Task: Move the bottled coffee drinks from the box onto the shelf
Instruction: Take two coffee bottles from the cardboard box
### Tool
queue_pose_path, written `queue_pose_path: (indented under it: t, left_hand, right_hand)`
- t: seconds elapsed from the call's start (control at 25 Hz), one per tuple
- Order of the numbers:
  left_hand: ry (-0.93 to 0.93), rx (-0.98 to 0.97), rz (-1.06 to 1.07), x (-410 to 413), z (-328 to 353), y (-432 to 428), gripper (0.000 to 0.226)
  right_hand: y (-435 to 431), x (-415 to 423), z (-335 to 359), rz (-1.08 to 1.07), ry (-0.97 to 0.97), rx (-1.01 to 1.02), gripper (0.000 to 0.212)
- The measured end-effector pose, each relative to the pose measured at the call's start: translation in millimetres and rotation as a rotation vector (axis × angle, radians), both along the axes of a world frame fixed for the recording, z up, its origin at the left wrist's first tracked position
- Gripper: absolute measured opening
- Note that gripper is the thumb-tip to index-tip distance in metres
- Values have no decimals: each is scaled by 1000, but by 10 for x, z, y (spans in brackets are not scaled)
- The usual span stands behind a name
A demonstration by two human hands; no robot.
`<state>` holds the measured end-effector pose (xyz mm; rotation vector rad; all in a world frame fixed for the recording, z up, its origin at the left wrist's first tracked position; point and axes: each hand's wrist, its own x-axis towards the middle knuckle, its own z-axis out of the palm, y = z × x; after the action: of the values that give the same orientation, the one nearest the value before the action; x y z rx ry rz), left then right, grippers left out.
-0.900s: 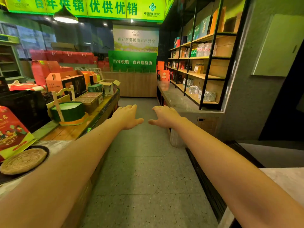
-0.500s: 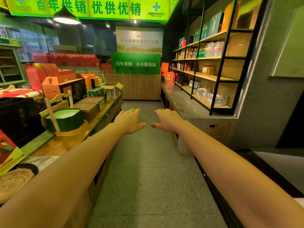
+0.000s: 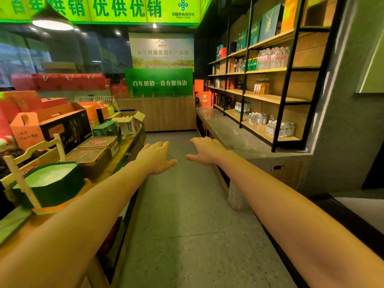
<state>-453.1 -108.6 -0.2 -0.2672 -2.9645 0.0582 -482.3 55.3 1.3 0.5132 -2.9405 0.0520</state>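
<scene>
Shop aisle with a grey speckled floor (image 3: 187, 225) is seen, flanked by a wooden display counter (image 3: 106, 173) on the left and a grey stone ledge (image 3: 234, 134) on the right. Both bare forearms are stretched forward over the aisle.

Palm down, the left hand (image 3: 156, 157) is held with fingers straight and thumb out to the right; nothing is gripped. Likewise the right hand (image 3: 204, 150) is held palm down, fingers relaxed, thumb out to the left; nothing is gripped. Thumbs are pointed toward each other, near but apart.

At the far end of the counter an open cardboard box (image 3: 127, 121) is placed, flaps up, well beyond the hands. Its contents cannot be made out.

Against the right wall a shelf unit (image 3: 268, 98), black frame with wooden boards, is stood on the ledge. Its lowest board is stocked with clear bottles (image 3: 280, 128), the board above with yellow bottles (image 3: 261, 87); more bottles are seen higher up.

Nearer on the counter a green round box (image 3: 49, 183) in a wooden carrier, woven-lid boxes (image 3: 89, 154) and a black-and-orange gift box (image 3: 62, 125) are lined up.

At the aisle end a green banner (image 3: 159, 83) is set on a wooden back counter. Overhead a lit green sign (image 3: 124, 7) and a pendant lamp (image 3: 53, 22) are hung.
</scene>
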Motion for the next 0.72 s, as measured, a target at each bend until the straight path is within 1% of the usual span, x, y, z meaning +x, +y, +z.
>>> queue_pose_path:
  t: [0.24, 0.4, 0.52, 0.72]
  left_hand:
    - [-8, -17, 64, -1691, -118, -91, 77]
    - [-1, 1, 92, -2991, -10, -98, 73]
    - [5, 76, 119, -3817, 37, -137, 72]
    - [-14, 154, 198, -5081, -17, -375, 75]
  right_hand:
    - [-65, -1707, -86, 31, 1, -9, 65]
    - [-41, -2986, 70, 54, 4, 6, 63]
    - [-65, -3834, 165, 62, 9, 1, 63]
    - [-276, -5123, 16, 81, -25, 36, 62]
